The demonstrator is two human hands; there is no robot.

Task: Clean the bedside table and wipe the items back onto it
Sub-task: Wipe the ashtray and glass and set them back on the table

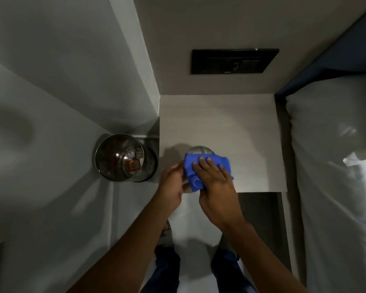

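Note:
The pale bedside table (220, 123) fills the middle of the view. Near its front left edge, my right hand (213, 178) presses a blue cloth (191, 166) over a round silvery item (200, 149); only the item's curved top shows above the cloth. My left hand (172, 180) grips the same item from its left side, fingers curled against it under the cloth's edge. What the item is cannot be told, since the cloth and both hands hide most of it.
A shiny metal waste bin (123, 158) with some rubbish inside stands on the floor left of the table. A black switch panel (234, 61) is on the wall behind. The bed with a white pillow (336, 166) lies to the right.

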